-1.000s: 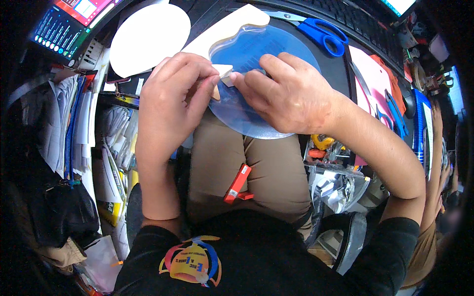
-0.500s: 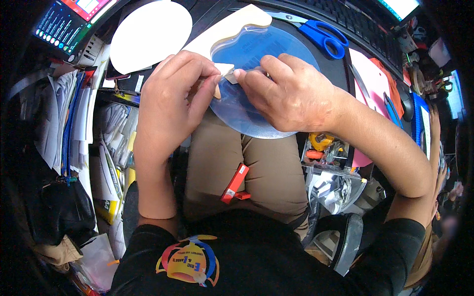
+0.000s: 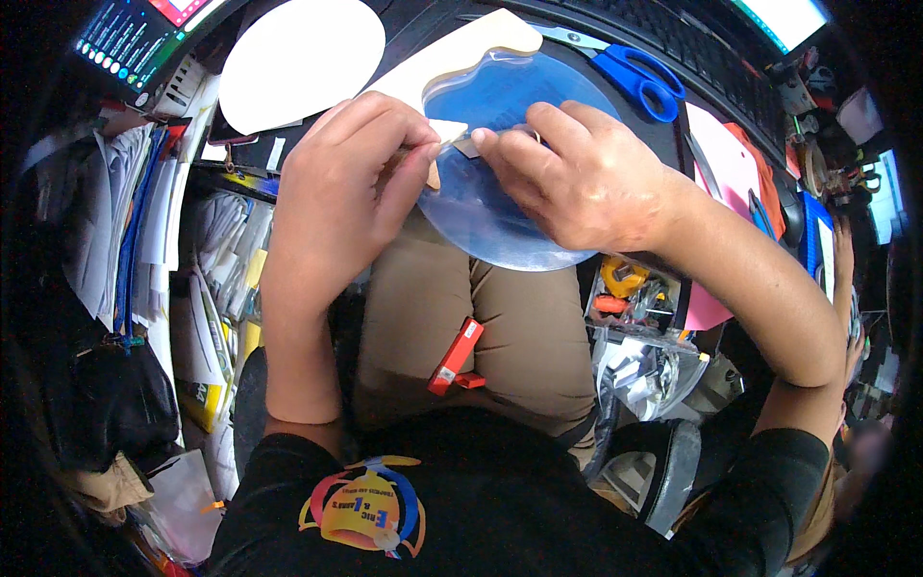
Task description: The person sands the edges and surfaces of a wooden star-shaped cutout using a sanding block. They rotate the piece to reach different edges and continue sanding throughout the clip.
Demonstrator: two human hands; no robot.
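A white oval sheet [image 3: 300,60] is lying at the far left of the dark desk [image 3: 663,144], and just right of it the left hand [image 3: 351,183] is curling closed, pinching a small pale tab [image 3: 448,132] at the edge of a clear bluish round disc [image 3: 500,207]. The disc is resting over the desk's edge above the lap, partly on a cream board [image 3: 452,58]. The right hand [image 3: 577,178] is pressing down on the disc, its fingertips gripping the same tab, while blue scissors [image 3: 639,77] are lying beyond it.
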